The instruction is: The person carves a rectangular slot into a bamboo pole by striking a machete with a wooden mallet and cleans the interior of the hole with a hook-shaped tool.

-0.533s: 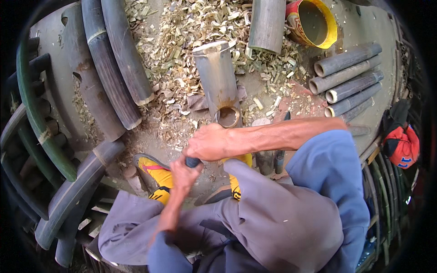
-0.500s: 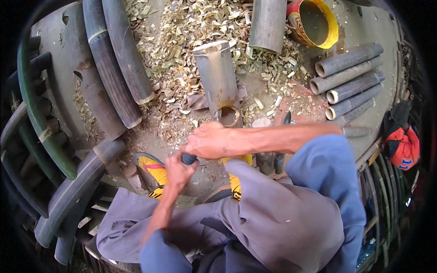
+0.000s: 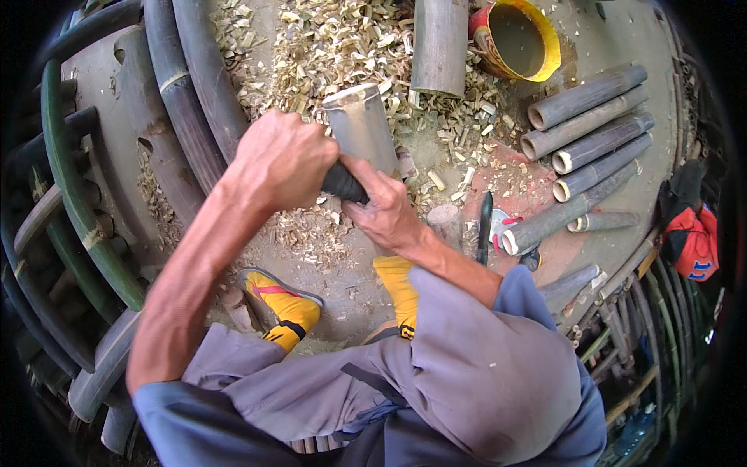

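Both my hands meet over a thick bamboo section [image 3: 359, 128] that lies between my feet and the shavings. My left hand [image 3: 284, 159] is closed in a fist around one end of a black handle [image 3: 343, 184]. At its other end, the fingers of my right hand [image 3: 383, 208] are wrapped round the same handle. The tool's working end is hidden, so its kind does not show. My hands cover the near part of the bamboo, including its cut opening.
Pale shavings [image 3: 334, 47] heap up ahead. A yellow-and-red bucket of murky water [image 3: 517, 43] stands far right, beside a wide bamboo piece [image 3: 438, 47]. Several narrow bamboo tubes [image 3: 587, 97] lie at right, near a dark pointed object [image 3: 485, 226]. Long bamboo poles [image 3: 175, 86] line the left.
My arms have swung round: the left hand has moved up and forward, the right hand back to the right. The handle has turned with them, and the bamboo's opening is now covered.
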`<move>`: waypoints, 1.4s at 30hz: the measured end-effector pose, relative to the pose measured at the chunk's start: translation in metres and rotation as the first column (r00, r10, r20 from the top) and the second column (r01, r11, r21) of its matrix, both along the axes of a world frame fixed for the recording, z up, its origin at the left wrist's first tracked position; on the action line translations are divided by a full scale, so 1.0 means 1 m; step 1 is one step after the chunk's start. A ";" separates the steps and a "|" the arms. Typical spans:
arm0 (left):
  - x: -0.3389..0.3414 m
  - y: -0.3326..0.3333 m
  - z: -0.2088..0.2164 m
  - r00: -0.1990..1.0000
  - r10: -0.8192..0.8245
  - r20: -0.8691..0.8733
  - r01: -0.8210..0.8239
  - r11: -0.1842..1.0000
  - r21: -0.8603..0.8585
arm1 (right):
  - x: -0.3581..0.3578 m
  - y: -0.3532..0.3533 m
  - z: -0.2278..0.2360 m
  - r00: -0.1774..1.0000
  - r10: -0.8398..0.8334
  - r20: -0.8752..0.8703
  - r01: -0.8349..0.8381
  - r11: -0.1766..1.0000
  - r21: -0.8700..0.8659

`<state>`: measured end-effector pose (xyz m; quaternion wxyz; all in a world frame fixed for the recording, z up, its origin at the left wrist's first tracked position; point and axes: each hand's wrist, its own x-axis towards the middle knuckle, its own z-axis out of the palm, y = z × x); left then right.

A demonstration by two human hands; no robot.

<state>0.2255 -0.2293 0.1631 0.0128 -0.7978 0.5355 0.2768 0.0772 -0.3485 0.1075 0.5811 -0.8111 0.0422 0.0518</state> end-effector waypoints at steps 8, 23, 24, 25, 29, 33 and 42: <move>-0.225 0.074 -0.040 -0.102 0.900 -0.424 -0.914 0.084 0.397 | 0.003 0.021 -0.009 0.360 0.921 -0.148 -0.927 0.335 -0.170; -0.027 0.067 -0.048 0.904 0.248 -0.348 -0.191 0.963 0.190 | -0.007 0.029 -0.017 0.899 0.371 -0.233 -0.335 0.925 0.180; -0.048 0.078 -0.054 0.866 0.335 -0.371 -0.293 0.942 0.166 | -0.006 0.023 -0.017 0.841 0.483 -0.243 -0.455 0.875 0.165; -0.068 0.083 -0.050 0.809 0.444 -0.386 -0.386 0.895 0.223 | -0.008 0.020 -0.015 0.765 0.590 -0.256 -0.568 0.807 0.161; -0.194 0.092 -0.044 0.347 0.834 -0.429 -0.697 0.535 0.477 | -0.018 0.005 -0.011 0.422 0.889 -0.176 -0.904 0.427 -0.006; -0.301 0.007 -0.034 -0.293 0.866 -0.405 -0.865 -0.059 0.498 | -0.051 -0.020 -0.023 0.133 0.991 -0.031 -0.970 0.123 -0.211; -0.246 0.076 -0.053 -0.053 0.882 -0.468 -0.940 0.115 0.323 | 0.002 0.020 -0.015 0.266 0.951 -0.155 -0.948 0.230 -0.219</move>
